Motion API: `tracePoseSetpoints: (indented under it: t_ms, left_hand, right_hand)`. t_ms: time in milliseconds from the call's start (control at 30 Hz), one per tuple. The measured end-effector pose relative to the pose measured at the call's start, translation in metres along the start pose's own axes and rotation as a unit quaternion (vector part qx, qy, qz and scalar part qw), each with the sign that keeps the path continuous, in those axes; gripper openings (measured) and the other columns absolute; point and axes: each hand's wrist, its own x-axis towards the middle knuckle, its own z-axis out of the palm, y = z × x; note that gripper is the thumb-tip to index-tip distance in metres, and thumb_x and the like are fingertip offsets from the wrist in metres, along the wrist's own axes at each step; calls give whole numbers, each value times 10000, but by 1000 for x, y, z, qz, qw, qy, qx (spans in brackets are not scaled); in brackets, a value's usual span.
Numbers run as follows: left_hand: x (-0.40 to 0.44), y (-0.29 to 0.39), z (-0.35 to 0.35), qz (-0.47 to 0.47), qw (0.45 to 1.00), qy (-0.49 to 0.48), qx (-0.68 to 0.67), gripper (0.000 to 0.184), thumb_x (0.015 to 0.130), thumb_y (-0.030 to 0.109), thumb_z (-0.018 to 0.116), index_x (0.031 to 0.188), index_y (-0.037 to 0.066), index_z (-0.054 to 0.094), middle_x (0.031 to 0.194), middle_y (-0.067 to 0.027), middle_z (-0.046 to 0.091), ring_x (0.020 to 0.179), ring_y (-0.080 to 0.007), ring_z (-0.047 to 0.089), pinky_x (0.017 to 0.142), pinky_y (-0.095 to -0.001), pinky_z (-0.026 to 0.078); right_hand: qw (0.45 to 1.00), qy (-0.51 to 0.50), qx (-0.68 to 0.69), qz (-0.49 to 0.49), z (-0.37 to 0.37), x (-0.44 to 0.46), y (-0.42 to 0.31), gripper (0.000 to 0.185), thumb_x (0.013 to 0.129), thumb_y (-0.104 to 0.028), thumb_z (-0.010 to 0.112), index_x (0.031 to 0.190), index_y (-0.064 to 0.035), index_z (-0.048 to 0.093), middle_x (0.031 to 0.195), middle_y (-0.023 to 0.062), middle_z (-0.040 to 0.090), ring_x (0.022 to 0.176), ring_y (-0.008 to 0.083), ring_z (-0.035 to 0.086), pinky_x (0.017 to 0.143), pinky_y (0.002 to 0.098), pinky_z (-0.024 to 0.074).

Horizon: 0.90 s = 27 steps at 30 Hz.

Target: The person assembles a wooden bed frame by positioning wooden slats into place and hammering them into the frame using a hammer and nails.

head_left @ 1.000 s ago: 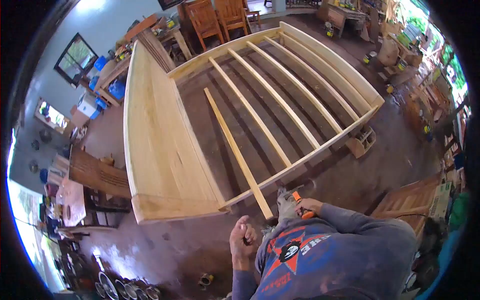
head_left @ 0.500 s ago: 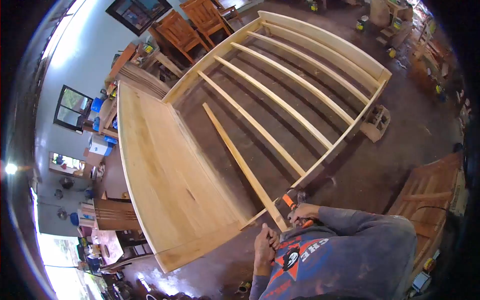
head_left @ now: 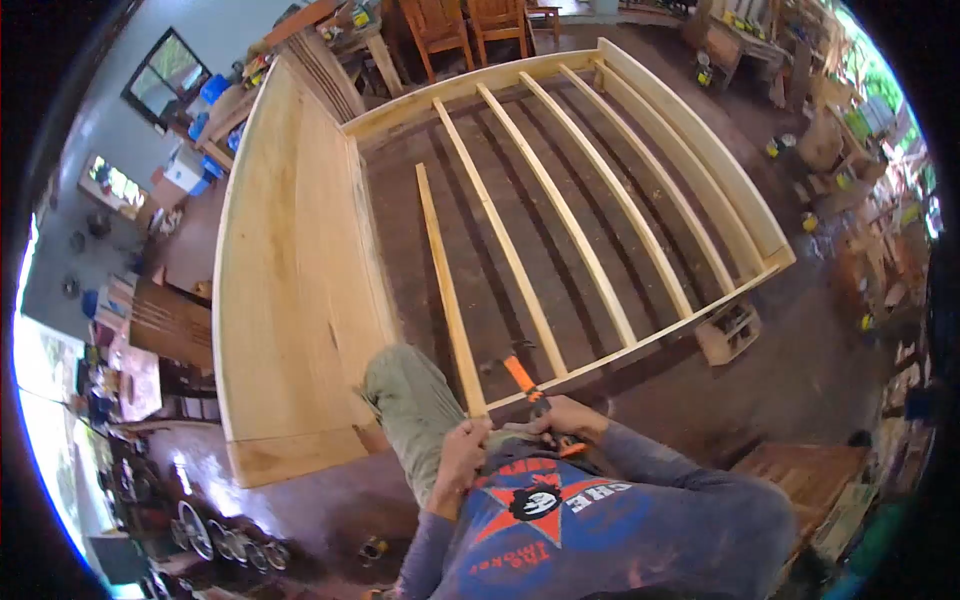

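My left hand [head_left: 463, 455] is closed around the near end of a loose wooden slat [head_left: 447, 290]. The slat stretches away from me, slightly tilted, over the open inside of a pale wooden bed frame [head_left: 655, 343]. In my right hand [head_left: 565, 416] is a hammer [head_left: 521, 374] with an orange and black handle, held close to my body with its head pointing away. Several fixed slats [head_left: 500, 225] span the frame to the right of the loose one. A broad headboard panel [head_left: 285, 300] rises on the left, and my bent knee [head_left: 408, 390] is beside it.
Wooden chairs [head_left: 435, 35] stand beyond the far rail. A small wooden box [head_left: 730, 335] sits against the near rail's outer side. Brown wooden panels [head_left: 800, 480] lie at lower right. Wheels [head_left: 195, 530] are on the floor at lower left, with cluttered benches along the right.
My left hand has gone from a fist near my chest to the slat's near end. The view has turned, and my knee now shows by the headboard. The hammer stays in my right hand.
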Motion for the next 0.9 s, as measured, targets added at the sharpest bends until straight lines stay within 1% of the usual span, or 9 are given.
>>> tracePoseSetpoints:
  t_ms: [167,300,367,500,600,733,767,867,900]
  left_hand:
    - [40,36,-17,61,997,43,35,315,912,294,678,702,92,559,634,48,470,485,-41,365,411,-240,257]
    - [86,71,-31,124,980,90,127,304,903,235,654,680,53,557,643,26,507,589,-72,445,547,-239,378]
    - [130,77,-42,207,951,59,224,242,890,222,663,843,-16,652,739,-3,590,626,-95,469,610,-237,415]
    - [222,131,-42,220,961,-110,128,319,896,209,631,1095,-38,668,870,-27,643,642,-104,482,595,-245,424]
    - [310,204,-67,121,950,-227,177,427,877,194,620,1250,-15,620,950,-38,650,646,-110,486,587,-255,432]
    - [483,165,-181,-3,974,-118,195,391,823,298,697,1073,-2,676,854,-46,657,699,-116,547,534,-299,437]
    - [462,197,-203,58,956,-63,279,334,846,344,681,962,31,680,802,-50,656,720,-146,590,547,-350,450]
    - [487,150,-317,-143,978,-19,152,426,933,344,562,1158,-17,596,1037,-138,663,881,-212,643,762,-378,533]
    - [501,135,-359,-146,944,-59,290,394,922,341,569,1142,18,620,1040,-123,672,900,-218,652,779,-387,535]
  right_hand:
    - [996,31,74,26,16,-11,-48,175,771,-117,741,813,-24,599,745,29,644,540,93,567,480,257,434]
    - [994,71,71,40,-2,3,-26,224,803,-148,758,949,-30,637,714,12,624,546,84,557,491,242,427]
    - [967,103,210,100,-8,-5,-41,214,818,-131,750,952,-46,608,744,-7,615,553,61,556,480,226,444]
    - [947,262,163,87,-12,14,-29,183,849,-214,736,781,-83,628,672,-34,580,542,70,536,471,219,400]
    - [907,332,220,135,-11,35,-46,166,866,-190,704,778,-59,652,653,-24,572,551,93,535,505,260,413]
    - [809,434,388,87,56,75,-109,153,883,-131,660,809,3,664,656,16,577,566,125,548,557,283,461]
    - [804,482,335,97,69,87,-107,153,884,-120,650,788,-1,647,669,37,577,579,150,571,562,297,478]
    - [768,481,417,70,103,116,-115,145,885,-117,647,807,5,629,685,54,588,588,174,590,560,310,493]
    - [749,465,468,62,113,122,-131,131,890,-120,643,825,-22,585,667,32,549,568,157,559,530,311,468]
